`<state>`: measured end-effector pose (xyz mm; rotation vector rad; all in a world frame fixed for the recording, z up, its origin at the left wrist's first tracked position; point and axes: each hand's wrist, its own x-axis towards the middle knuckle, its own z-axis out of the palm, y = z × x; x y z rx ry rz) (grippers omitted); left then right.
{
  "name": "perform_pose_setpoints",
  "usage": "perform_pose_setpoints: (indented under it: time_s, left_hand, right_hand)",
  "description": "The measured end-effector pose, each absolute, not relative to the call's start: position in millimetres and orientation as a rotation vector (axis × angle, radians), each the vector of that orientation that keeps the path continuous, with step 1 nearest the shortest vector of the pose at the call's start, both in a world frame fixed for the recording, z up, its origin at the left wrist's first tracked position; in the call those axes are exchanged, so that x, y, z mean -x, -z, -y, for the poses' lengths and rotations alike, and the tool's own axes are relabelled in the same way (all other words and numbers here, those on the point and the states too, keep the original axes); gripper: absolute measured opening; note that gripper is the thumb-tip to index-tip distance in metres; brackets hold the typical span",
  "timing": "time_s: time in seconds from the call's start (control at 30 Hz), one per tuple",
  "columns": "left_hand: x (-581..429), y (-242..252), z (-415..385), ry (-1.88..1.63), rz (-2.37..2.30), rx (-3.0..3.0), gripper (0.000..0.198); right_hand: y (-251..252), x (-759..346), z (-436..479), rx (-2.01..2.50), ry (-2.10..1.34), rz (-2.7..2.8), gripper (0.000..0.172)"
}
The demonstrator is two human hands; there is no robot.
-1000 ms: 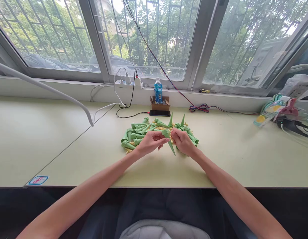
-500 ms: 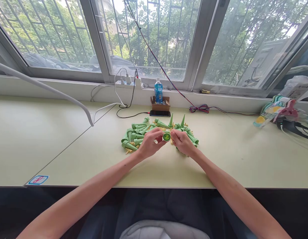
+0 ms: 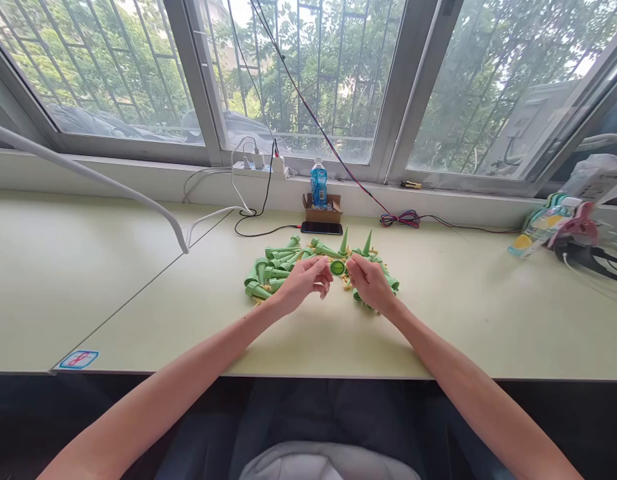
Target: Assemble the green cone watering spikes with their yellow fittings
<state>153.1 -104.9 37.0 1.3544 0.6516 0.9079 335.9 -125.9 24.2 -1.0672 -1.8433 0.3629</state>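
Observation:
A green cone-shaped plastic watering spike [image 3: 337, 267] is between my hands, its round open end turned towards me. My left hand [image 3: 304, 283] touches the left edge of that end with thumb and index finger; its other fingers hang loosely bent. Just right of the spike, my right hand [image 3: 369, 280] is closed in a pinch, and what it holds is hidden. A heap of green spikes [image 3: 276, 273] lies behind and left of my left hand. More spikes [image 3: 388, 277], with small yellow pieces [image 3: 346, 283], lie around my right hand. Two cones [image 3: 367, 243] stand point up behind.
Behind the heap lies a black phone [image 3: 321, 228] on a cable, before a small cardboard box [image 3: 323, 212] with a blue-labelled bottle [image 3: 318, 183]. A coiled cable [image 3: 401, 218] is to the right. A white curved tube [image 3: 113, 183] crosses the left side.
My left hand's fingers have loosened and spread from around the spike's end. The end has shifted slightly up and right, and yellow no longer shows inside it.

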Motion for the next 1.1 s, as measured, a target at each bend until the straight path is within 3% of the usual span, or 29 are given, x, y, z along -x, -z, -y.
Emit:
perform_pose_setpoints:
  time_s: [0.1, 0.47, 0.77, 1.1]
  left_hand:
    - [-152, -40, 105, -0.676, -0.587, -1.228, 0.048]
    - [-148, -38, 107, -0.608, -0.467, -1.170, 0.035]
    - [-150, -35, 110, -0.856, -0.608, -1.657, 0.037]
    - [-154, -20, 109, -1.290, -0.762, -2.146, 0.018]
  right_hand:
    - [-24, -336, 127, 1.049, -0.361, 1.879, 0.037]
    - [-22, -336, 126, 1.020, -0.411, 1.923, 0.037]
    - [-22, -335, 125, 1.056, -0.466, 1.906, 0.043]
    - [-23, -334, 126, 1.079, -0.414, 1.919, 0.045]
